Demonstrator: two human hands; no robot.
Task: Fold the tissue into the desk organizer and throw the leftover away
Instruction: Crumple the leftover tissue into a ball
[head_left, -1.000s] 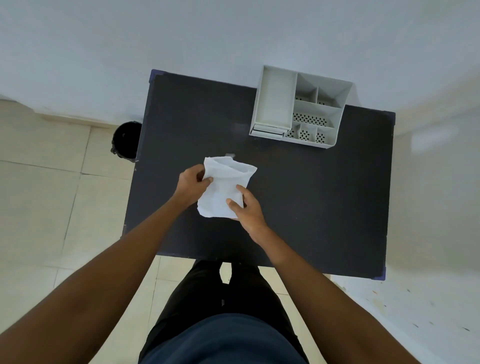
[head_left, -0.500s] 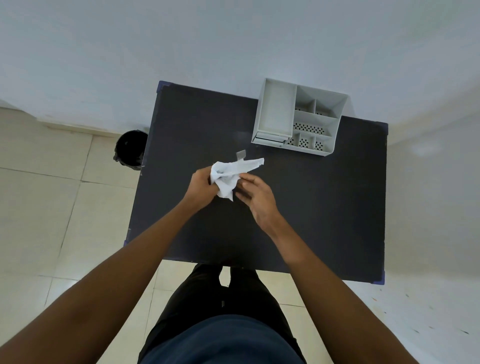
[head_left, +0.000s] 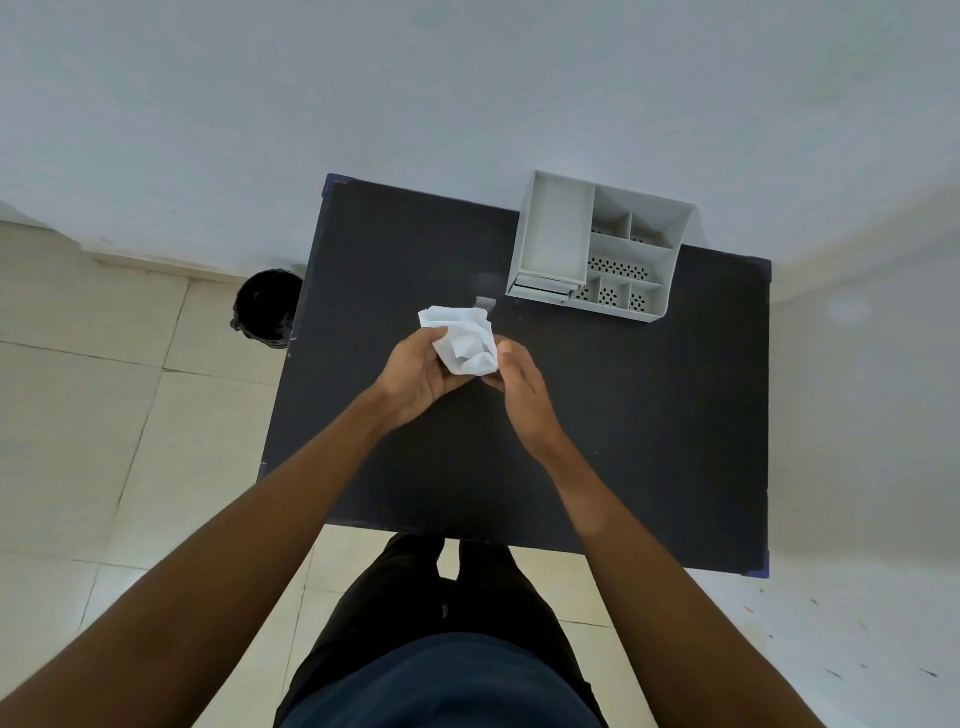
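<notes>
A crumpled white tissue (head_left: 462, 340) is held above the middle of the black table (head_left: 649, 426). My left hand (head_left: 421, 376) cups it from the left and below. My right hand (head_left: 519, 382) presses against its right side with the fingers curled under it. The grey desk organizer (head_left: 597, 252) stands at the table's far edge, right of centre, with a wide tray compartment on its left and several small perforated compartments on its right. A small grey scrap (head_left: 485, 301) lies on the table just beyond the tissue.
A black waste bin (head_left: 267, 306) stands on the tiled floor by the table's far left corner. A pale wall runs behind the table. My legs are at the table's near edge.
The tissue was flat and loosely folded a second ago; both hands have since bunched it into a crumpled wad between them, held a little farther from me.
</notes>
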